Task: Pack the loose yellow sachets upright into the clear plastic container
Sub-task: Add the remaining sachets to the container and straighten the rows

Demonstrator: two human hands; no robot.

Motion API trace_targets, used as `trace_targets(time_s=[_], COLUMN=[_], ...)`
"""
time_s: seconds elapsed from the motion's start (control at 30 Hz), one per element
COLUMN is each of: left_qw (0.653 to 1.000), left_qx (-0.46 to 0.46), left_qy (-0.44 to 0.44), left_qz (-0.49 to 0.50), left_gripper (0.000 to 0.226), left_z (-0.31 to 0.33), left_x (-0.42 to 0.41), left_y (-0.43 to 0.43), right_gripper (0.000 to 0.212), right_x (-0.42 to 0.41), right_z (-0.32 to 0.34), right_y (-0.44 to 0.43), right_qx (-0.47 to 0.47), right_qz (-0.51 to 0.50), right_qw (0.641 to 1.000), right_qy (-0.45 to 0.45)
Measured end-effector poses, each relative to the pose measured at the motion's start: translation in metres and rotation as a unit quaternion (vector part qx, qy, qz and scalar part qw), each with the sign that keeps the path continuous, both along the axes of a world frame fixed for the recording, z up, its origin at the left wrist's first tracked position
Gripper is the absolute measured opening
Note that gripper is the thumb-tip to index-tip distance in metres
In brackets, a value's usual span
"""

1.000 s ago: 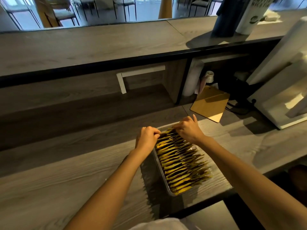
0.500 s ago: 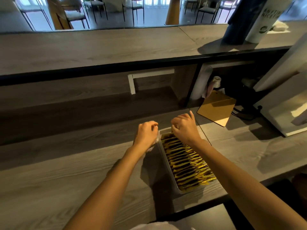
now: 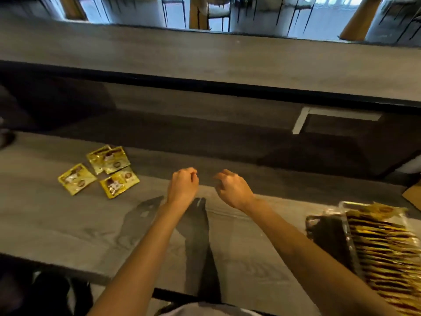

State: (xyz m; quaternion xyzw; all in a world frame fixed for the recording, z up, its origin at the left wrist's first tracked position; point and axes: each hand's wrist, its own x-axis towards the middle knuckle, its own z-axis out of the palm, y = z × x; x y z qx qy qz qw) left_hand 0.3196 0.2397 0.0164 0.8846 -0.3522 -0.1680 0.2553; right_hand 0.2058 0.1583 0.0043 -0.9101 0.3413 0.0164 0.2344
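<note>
Grey wood-grain worktop below bar top. Bar top same grey wood, with black front edge. Shadowed recess under bar top; white bracket there, toward right. Beyond bar top: pale floor in bright daylight, thin-legged chairs, wooden posts. View blurred.

Four loose sachets, one clear container (packed beyond counting), two hands.
</note>
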Motion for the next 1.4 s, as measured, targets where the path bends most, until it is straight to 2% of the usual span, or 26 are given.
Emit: trace_targets(time_s=[0.2,0.3,0.43,0.53,0.6,0.67,0.83,0.97,1.07,1.17,1.27,1.33,1.4], left_qw=[0.994,0.988,0.982,0.979,0.977,0.977,0.966,0.949,0.955,0.98,0.993,0.989,0.979], left_qx=[0.073,0.075,0.111,0.139,0.162,0.184,0.251,0.294,0.273,0.186,0.103,0.118,0.17], left_qy=[-0.006,0.034,0.041,0.051,0.05,0.038,-0.031,-0.109,-0.095,-0.031,-0.025,-0.024,-0.004], left_qz=[0.083,0.13,0.145,0.142,0.132,0.103,0.052,-0.025,-0.074,-0.057,-0.048,-0.088,-0.109], left_gripper=[0.03,0.03,0.028,0.042,0.054,0.056,0.053,0.04,0.034,0.036,0.05,0.059,0.067], left_z=[-0.024,-0.039,-0.057,-0.071,-0.081,-0.091,-0.097,-0.088,-0.09,-0.087,-0.09,-0.095,-0.098], left_x=[0.118,0.168,0.215,0.235,0.244,0.248,0.227,0.183,0.159,0.15,0.158,0.165,0.168], left_y=[0.07,0.097,0.125,0.136,0.139,0.14,0.133,0.119,0.108,0.099,0.099,0.102,0.105], right_gripper=[0.041,0.04,0.05,0.059,0.058,0.053,0.041,0.04,0.037,0.036,0.052,0.073,0.085], right_x=[0.131,0.183,0.231,0.248,0.251,0.25,0.232,0.2,0.178,0.16,0.152,0.152,0.152], right_z=[-0.025,-0.036,-0.058,-0.074,-0.079,-0.078,-0.067,-0.062,-0.063,-0.066,-0.068,-0.068,-0.068], right_y=[0.05,0.074,0.092,0.095,0.096,0.096,0.09,0.077,0.068,0.062,0.057,0.054,0.053], right_qx=[0.051,0.056,0.033,0.005,-0.005,0.006,0.039,0.054,0.05,0.021,0.023,0.033,0.039], right_qz=[0.092,0.125,0.201,0.242,0.252,0.243,0.177,0.155,0.113,0.044,0.026,0.053,0.072], right_qw=[0.994,0.989,0.975,0.962,0.957,0.961,0.979,0.982,0.988,0.995,0.997,0.994,0.988], right_qy=[0.036,0.062,0.085,0.128,0.145,0.133,0.094,0.097,0.09,0.088,0.07,0.095,0.133])
